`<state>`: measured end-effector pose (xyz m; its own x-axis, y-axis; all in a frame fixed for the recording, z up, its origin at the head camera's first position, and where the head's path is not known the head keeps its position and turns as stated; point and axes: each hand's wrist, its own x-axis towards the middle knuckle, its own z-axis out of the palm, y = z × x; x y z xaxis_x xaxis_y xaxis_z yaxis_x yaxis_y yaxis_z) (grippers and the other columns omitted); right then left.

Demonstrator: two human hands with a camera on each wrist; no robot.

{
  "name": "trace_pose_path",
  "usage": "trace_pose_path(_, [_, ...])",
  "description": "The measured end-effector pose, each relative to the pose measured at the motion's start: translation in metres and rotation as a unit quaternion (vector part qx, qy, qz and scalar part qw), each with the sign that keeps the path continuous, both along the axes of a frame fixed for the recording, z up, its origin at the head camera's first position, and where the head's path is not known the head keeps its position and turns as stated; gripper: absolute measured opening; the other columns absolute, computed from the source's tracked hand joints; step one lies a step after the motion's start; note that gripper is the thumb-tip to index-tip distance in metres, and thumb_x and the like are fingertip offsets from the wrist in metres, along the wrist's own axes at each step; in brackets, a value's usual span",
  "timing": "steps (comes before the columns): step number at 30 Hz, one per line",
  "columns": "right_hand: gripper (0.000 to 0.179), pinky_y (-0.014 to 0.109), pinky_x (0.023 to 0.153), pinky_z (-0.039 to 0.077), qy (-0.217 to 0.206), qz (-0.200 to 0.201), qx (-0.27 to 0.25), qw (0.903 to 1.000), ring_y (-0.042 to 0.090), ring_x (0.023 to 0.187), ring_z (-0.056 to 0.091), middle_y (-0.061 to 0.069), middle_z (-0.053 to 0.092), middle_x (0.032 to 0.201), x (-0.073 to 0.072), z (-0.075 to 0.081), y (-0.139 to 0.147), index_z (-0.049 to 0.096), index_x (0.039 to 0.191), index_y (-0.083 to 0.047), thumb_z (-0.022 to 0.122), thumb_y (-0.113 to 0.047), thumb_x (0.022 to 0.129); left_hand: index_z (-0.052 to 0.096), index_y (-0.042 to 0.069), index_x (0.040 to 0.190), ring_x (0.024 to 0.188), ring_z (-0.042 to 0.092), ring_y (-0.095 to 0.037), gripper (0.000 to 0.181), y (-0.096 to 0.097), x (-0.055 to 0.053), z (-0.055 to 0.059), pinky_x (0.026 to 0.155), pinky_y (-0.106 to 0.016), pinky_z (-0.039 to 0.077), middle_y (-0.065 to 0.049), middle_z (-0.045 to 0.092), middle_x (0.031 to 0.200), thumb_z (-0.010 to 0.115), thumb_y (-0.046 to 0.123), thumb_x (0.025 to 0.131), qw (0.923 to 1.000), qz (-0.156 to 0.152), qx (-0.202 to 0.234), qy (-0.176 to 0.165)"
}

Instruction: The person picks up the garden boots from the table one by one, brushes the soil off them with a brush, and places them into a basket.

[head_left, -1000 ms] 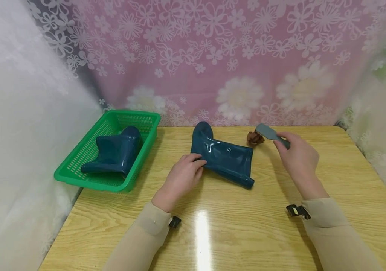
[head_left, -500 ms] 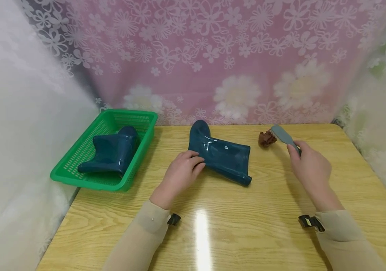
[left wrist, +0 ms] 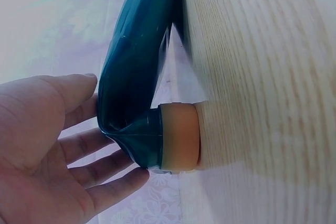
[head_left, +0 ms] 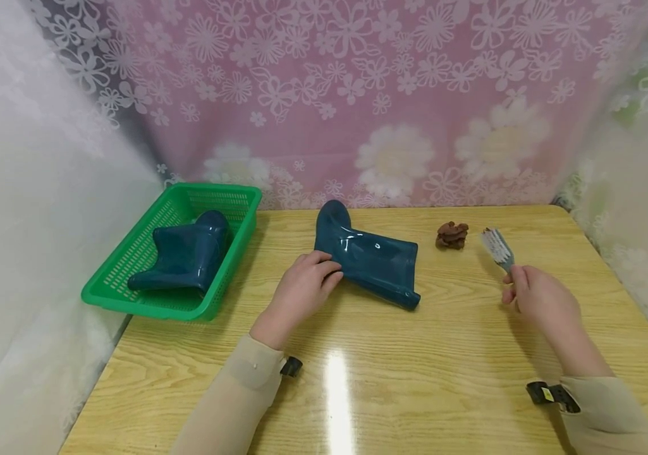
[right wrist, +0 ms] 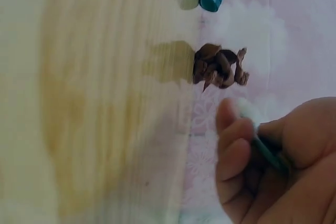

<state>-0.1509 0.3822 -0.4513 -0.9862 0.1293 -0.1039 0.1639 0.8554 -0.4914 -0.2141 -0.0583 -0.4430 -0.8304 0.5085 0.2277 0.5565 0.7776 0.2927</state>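
A dark teal rubber boot [head_left: 377,262] lies on its side on the wooden table, its toe pointing to the back. My left hand [head_left: 301,287] rests against the boot's near edge, and the left wrist view shows its fingers loosely extended along the boot [left wrist: 131,66] beside the orange-brown sole. Farther right, my right hand [head_left: 548,300] holds a grey brush [head_left: 498,248] by the handle, its pale bristles turned upward. The brush is held to the right of a crumpled brown clump [head_left: 451,236]. In the right wrist view, curled fingers hide most of the handle.
A green plastic basket [head_left: 170,312] stands at the table's left side, with a second teal boot [head_left: 184,259] lying in it. Behind the wooden table [head_left: 415,373] hangs a pink flowered curtain [head_left: 301,95]. Pale cloth hangs at both sides.
My right hand has drawn the brush away from the brown clump, right and nearer, turning its bristles up. The clump sits farther right than at first. My left hand has stayed at the boot.
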Motion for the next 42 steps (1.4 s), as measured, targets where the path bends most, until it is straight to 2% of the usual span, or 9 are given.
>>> trace_pose_path(4, [0.067,0.044,0.068,0.044,-0.033,0.013,0.02,0.9992,0.031,0.078,0.059,0.024,0.072,0.102,0.003,-0.002,0.013,0.068,0.115,0.005,0.015,-0.035,0.122,0.08,0.013,0.134,0.135,0.062,-0.033,0.032,0.001,0.001,0.001,0.116,-0.045,0.05,-0.011,0.068,0.143,0.064,0.034,0.115,0.9999,0.004,0.004,-0.015])
trace_pose_path(8, [0.069,0.045,0.068,0.044,-0.052,0.031,0.033,0.9976,0.036,0.083,0.058,0.038,0.064,0.113,0.005,-0.004,0.023,0.065,0.131,0.014,0.015,-0.033,0.122,0.08,0.013,0.133,0.135,0.062,-0.034,0.032,0.001,0.001,0.001,0.116,-0.046,0.05,-0.012,0.067,0.144,0.064,0.034,0.115,0.9995,0.007,0.02,-0.022])
trace_pose_path(12, [0.067,0.042,0.065,0.04,-0.058,0.041,0.03,0.997,0.031,0.074,0.052,0.022,0.058,0.089,0.007,-0.005,0.027,0.056,0.13,0.02,0.015,-0.032,0.122,0.082,0.014,0.128,0.14,0.059,-0.036,0.03,0.002,-0.001,0.0,0.117,-0.049,0.049,-0.015,0.065,0.148,0.065,0.035,0.115,0.9985,0.02,0.046,-0.023])
trace_pose_path(14, [0.063,0.042,0.064,0.04,-0.059,0.038,0.029,0.9971,0.03,0.072,0.051,0.016,0.056,0.085,0.008,-0.005,0.027,0.053,0.129,0.02,0.018,-0.031,0.122,0.083,0.016,0.126,0.144,0.055,-0.037,0.03,0.004,-0.003,-0.001,0.118,-0.05,0.048,-0.017,0.062,0.151,0.064,0.036,0.114,0.9976,0.034,0.054,-0.027])
trace_pose_path(21, [0.053,0.041,0.061,0.042,-0.068,0.013,0.046,0.9965,0.029,0.072,0.056,0.017,0.066,0.091,0.012,-0.005,0.025,0.051,0.135,0.016,0.033,-0.032,0.121,0.078,0.02,0.122,0.148,0.049,-0.04,0.027,0.012,-0.009,-0.003,0.115,-0.056,0.049,-0.02,0.054,0.159,0.066,0.042,0.113,0.9884,0.098,0.084,-0.08])
trace_pose_path(27, [0.043,0.04,0.058,0.039,-0.08,0.017,0.059,0.9949,0.026,0.066,0.053,0.009,0.059,0.077,0.012,-0.005,0.022,0.057,0.123,0.008,0.041,-0.032,0.12,0.06,0.02,0.152,0.148,0.049,-0.045,0.051,0.017,-0.016,-0.002,0.116,-0.061,0.047,-0.022,0.044,0.166,0.068,0.048,0.111,0.9762,0.144,0.09,-0.134])
trace_pose_path(30, [0.037,0.039,0.058,0.037,-0.074,0.022,0.065,0.9949,0.025,0.063,0.051,0.007,0.054,0.074,0.014,-0.005,0.021,0.059,0.112,0.002,0.045,-0.031,0.119,0.052,0.019,0.163,0.148,0.05,-0.045,0.061,0.018,-0.019,-0.001,0.117,-0.061,0.045,-0.023,0.046,0.166,0.066,0.049,0.111,0.9739,0.153,0.074,-0.15])
trace_pose_path(34, [0.034,0.04,0.058,0.035,-0.072,0.019,0.071,0.9947,0.024,0.062,0.048,0.006,0.051,0.072,0.015,-0.004,0.02,0.057,0.102,-0.004,0.046,-0.032,0.118,0.052,0.018,0.164,0.145,0.054,-0.042,0.061,0.019,-0.023,-0.002,0.117,-0.06,0.046,-0.021,0.053,0.161,0.062,0.05,0.112,0.9715,0.158,0.063,-0.165])
trace_pose_path(42, [0.032,0.045,0.06,0.041,-0.098,0.009,0.078,0.992,0.027,0.065,0.053,0.007,0.057,0.075,0.014,-0.001,0.021,0.056,0.107,-0.004,0.05,-0.033,0.118,0.045,0.022,0.169,0.142,0.057,-0.042,0.068,0.02,-0.03,-0.005,0.115,-0.06,0.047,-0.021,0.057,0.159,0.061,0.053,0.111,0.9701,0.159,0.041,-0.178])
